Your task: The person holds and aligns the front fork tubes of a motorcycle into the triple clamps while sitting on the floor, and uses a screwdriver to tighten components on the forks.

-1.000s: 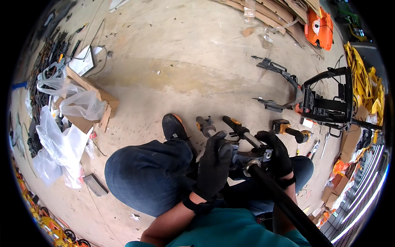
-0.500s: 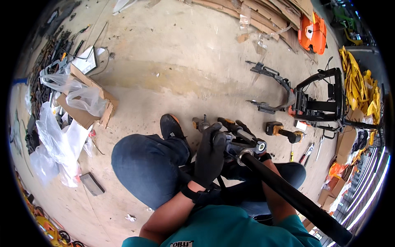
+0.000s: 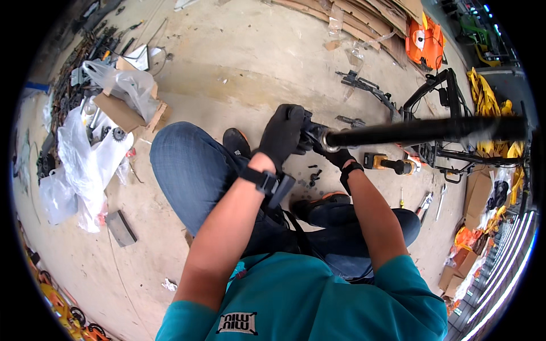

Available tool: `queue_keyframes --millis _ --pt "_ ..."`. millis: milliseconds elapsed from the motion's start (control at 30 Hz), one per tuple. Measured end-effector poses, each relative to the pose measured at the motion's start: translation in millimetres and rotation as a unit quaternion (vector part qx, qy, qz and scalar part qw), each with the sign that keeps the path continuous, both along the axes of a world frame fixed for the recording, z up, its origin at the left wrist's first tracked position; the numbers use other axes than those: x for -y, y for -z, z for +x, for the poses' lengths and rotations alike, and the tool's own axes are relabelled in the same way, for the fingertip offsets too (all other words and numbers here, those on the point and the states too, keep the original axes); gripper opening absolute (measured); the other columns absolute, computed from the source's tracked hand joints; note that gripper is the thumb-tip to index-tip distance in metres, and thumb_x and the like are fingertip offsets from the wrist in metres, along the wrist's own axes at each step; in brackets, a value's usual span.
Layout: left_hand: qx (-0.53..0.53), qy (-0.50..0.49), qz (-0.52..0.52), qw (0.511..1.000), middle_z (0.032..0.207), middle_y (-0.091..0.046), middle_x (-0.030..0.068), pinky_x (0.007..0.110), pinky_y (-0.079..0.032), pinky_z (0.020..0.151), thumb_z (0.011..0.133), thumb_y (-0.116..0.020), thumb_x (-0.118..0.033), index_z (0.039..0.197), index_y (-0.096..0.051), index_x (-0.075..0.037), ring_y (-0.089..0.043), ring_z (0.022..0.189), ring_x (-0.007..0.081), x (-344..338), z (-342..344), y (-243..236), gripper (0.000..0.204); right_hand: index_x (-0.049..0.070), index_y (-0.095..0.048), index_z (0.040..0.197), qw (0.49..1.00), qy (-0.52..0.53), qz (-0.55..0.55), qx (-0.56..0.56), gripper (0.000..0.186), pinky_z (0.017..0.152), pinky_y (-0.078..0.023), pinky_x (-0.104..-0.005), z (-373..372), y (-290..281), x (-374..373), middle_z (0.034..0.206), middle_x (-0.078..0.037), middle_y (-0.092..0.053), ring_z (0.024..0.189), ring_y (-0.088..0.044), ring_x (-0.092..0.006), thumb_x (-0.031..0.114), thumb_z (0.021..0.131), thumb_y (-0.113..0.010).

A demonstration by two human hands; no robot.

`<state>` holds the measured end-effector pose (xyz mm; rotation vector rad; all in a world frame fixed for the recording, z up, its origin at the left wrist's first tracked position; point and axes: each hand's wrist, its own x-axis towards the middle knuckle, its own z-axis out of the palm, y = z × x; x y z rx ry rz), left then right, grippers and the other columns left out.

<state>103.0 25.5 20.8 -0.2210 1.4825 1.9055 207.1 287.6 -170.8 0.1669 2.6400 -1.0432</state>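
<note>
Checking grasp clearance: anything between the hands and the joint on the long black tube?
Nothing visible. The left hand is closed on the joint at the end of the black tube. The right hand is partly hidden behind it, so its contact can't be told.

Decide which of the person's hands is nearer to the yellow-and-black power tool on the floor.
Right. The right hand is just to the left of the power tool; the left hand is farther off, left and forward of it.

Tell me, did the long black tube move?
Yes. The long black tube swung up the picture, now crossing in front of the black frame; before, it was below.
</note>
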Motion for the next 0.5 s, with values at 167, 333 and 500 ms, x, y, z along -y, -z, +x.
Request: queue_keyframes --millis 167,333,500 --pt "-0.065 0.125 -0.087 0.986 0.087 -0.066 0.0114 0.036 -0.060 0.050 0.105 -0.053 -0.043 0.119 -0.058 -0.006 -0.067 0.057 0.0219 7.5 -30.4 -13.6 0.041 0.011 -0.073 0.111 0.993 0.034 -0.111 -0.013 0.027 0.089 -0.055 -0.0382 -9.8 -14.2 8.6 0.107 -0.010 -0.075 0.101 -0.070 -0.0262 0.019 0.086 -0.074" --pt "-0.109 0.166 -0.132 0.971 0.087 -0.067 0.0122 0.035 -0.058 0.058 0.105 -0.053 -0.042 0.121 -0.061 -0.006 -0.066 0.061 0.0203 12.0 -33.9 -5.5 0.041 0.011 -0.072 0.117 0.997 0.061 -0.049 -0.018 0.041 0.094 -0.055 -0.0413 -4.6 -12.2 16.9 0.115 -0.013 -0.075 0.110 -0.069 -0.0326 0.030 0.082 -0.081" --pt "-0.234 0.219 -0.148 0.936 0.093 -0.070 0.0093 0.031 -0.056 0.067 0.104 -0.056 -0.024 0.134 -0.062 -0.005 -0.067 0.076 0.0149 20.3 -34.0 -10.7 0.035 0.013 -0.068 0.126 0.994 0.107 -0.031 -0.009 0.057 0.098 -0.054 -0.0440 1.8 -16.9 25.9 0.122 -0.016 -0.072 0.115 -0.067 -0.0366 0.034 0.077 -0.086"
